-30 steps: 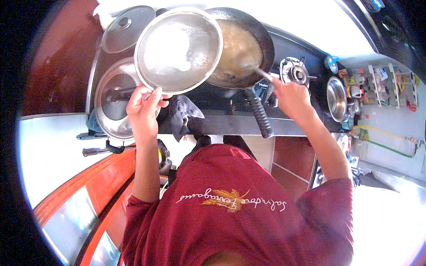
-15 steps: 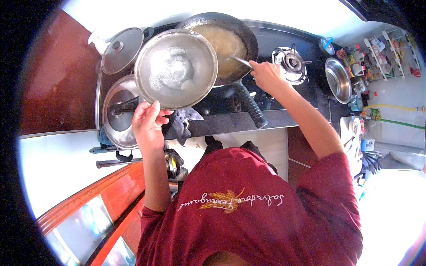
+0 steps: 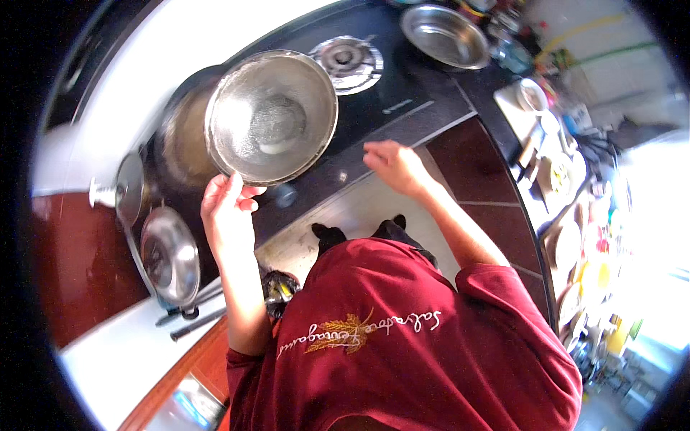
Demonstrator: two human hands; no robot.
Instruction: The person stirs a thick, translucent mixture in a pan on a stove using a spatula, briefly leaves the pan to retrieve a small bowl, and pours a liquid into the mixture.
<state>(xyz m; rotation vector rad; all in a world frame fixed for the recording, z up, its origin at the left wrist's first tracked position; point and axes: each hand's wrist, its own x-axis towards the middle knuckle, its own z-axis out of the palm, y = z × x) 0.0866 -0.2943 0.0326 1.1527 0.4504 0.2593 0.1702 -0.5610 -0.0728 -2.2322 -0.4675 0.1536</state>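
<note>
A wide, shallow metal bowl (image 3: pixel 273 118) is held up by its near rim in my left hand (image 3: pixel 228 205), thumb inside and fingers beneath. The bowl is wet and shiny inside and leans toward me. Behind it, partly covered, sits the dark wok (image 3: pixel 180 154) with a brownish surface inside. My right hand (image 3: pixel 394 167) hovers in front of the counter edge, fingers loosely stretched and slightly blurred, with nothing visible in them. The wok's handle is mostly hidden behind the bowl.
A gas burner (image 3: pixel 346 63) lies right of the bowl, and a steel basin (image 3: pixel 445 37) stands farther right. A shiny round lidded pan (image 3: pixel 170 255) and a glass lid (image 3: pixel 129 190) are at the left. Dishes and a cutting board (image 3: pixel 519 97) crowd the right-hand counter.
My view has swung to the right. My right hand has left the wok, and the metal-handled utensil it held no longer shows. My left hand still holds up the bowl.
</note>
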